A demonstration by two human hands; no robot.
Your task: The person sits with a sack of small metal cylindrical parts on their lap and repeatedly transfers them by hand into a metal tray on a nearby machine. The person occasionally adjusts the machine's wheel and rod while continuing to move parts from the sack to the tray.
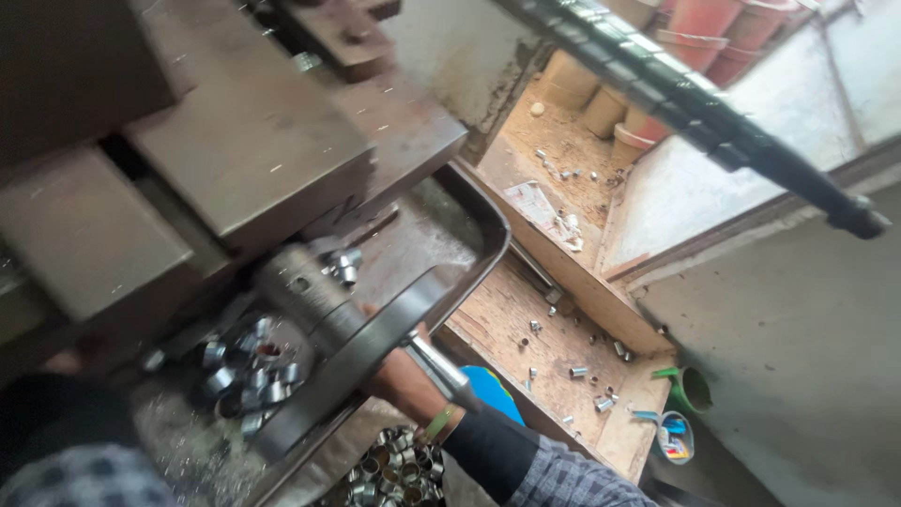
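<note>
- Head view: right hand (399,371) reaches behind the machine's handwheel (375,343); its fingers are hidden, so the grip cannot be told.
- Left hand out of view.
- Metal sleeves (246,371) heap in the tray (493,235) just beside the wheel.

The right hand (399,371) is mostly hidden behind a blurred handwheel (361,352), so its grip cannot be judged. Left of that grip, the left arm is only a dark sleeve (56,413), its hand out of sight. Below, a heap of small metal rings (389,474) is cut by the bottom edge.
</note>
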